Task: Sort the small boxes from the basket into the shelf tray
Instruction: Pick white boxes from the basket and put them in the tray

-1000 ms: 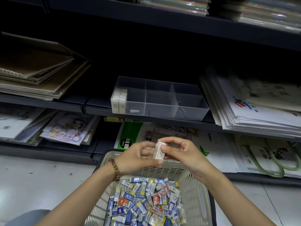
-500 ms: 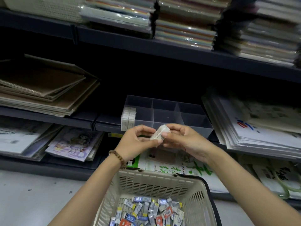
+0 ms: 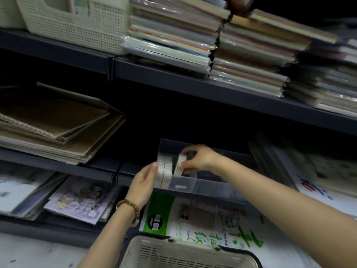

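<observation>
A clear divided shelf tray (image 3: 204, 185) sits on the middle shelf. Its left compartment holds a row of white small boxes (image 3: 164, 171) standing on edge. My right hand (image 3: 197, 159) reaches into that compartment and pinches a white small box (image 3: 180, 164), held just right of the row. My left hand (image 3: 144, 182) has straight fingers, and its fingertips touch the left end of the row at the tray's outer wall. The cream basket (image 3: 183, 254) shows only its rim at the bottom edge; its contents are out of view.
Brown card-cover notebooks (image 3: 54, 124) are stacked on the shelf to the tray's left, paper pads (image 3: 318, 171) to its right. Colour paper packs (image 3: 193, 41) and a cream basket (image 3: 77, 18) fill the shelf above. Printed packs (image 3: 202, 219) lie on the lower shelf.
Both hands rose from above the basket to the tray. The right hand carried the white box into the left compartment; the left hand let go and moved to the row's end. The view tilted up.
</observation>
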